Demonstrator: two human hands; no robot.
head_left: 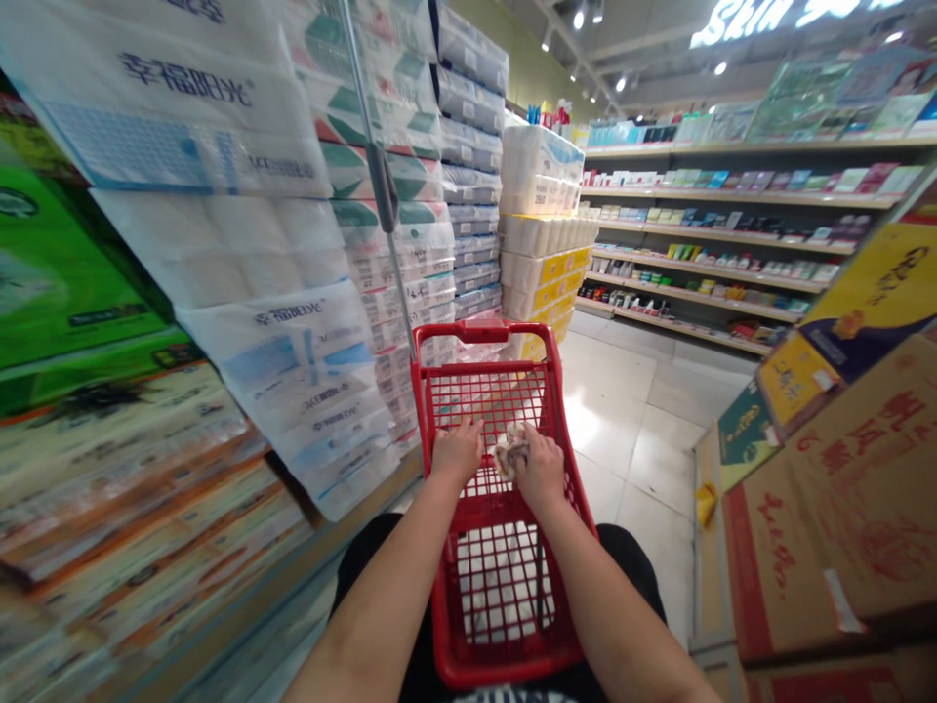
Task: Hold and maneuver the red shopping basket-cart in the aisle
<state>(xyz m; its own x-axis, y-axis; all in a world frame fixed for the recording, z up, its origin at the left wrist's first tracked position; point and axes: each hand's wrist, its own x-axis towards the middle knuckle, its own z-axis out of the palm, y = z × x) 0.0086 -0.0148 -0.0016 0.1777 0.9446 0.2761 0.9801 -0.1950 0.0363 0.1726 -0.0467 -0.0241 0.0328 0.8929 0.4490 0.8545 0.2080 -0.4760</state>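
A red plastic shopping basket [498,513] with mesh walls and a raised frame stands tilted between the person's legs. My left hand [458,451] rests at the left of its mesh, fingers stretched forward and apart, with nothing visible in it. On the right side of the basket, my right hand [542,467] is closed round a crumpled, pale cloth with dark marks [510,451]. The cloth lies against the mesh, and part of it is hidden by the fingers.
Stacked toilet paper packs [307,342] line the left side, with a metal pole [381,186] before them. Cardboard cartons [827,508] stand close on the right. A tiled floor [622,420] runs toward stocked shelves [732,234] at the back.
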